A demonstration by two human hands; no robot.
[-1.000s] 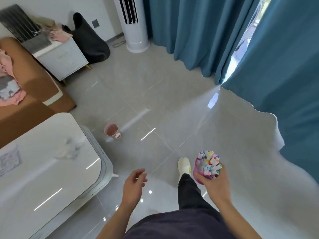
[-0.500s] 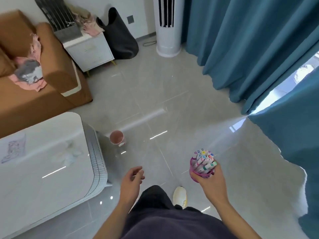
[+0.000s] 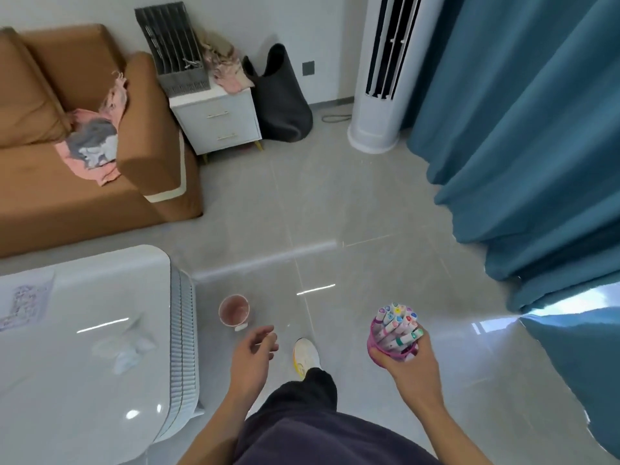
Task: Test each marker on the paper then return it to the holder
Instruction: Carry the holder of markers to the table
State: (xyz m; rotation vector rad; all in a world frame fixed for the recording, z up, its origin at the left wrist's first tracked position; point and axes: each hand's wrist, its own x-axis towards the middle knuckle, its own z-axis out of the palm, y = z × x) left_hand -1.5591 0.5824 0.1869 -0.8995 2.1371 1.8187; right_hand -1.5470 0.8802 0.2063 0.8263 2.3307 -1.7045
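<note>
Above tiled floor [image 3: 352, 209], right hand [image 3: 407, 364] gripping pink holder [image 3: 377, 340] crammed with markers [image 3: 397, 325]; left hand [image 3: 251, 355] hanging loosely curled, holding nothing.

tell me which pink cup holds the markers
The pink holder gripped in the right hand, full of markers; the other pink cup on the floor has none.

Top [image 3: 335, 441]: dark purplish-grey, loose. Trousers [image 3: 312, 391]: black, wide-legged, hem draped over sneaker [image 3: 305, 355]. Sneaker: white, yellow trim at sole. Left hand [image 3: 255, 354], right hand [image 3: 409, 367]: bare; forearms unsleeved.
</note>
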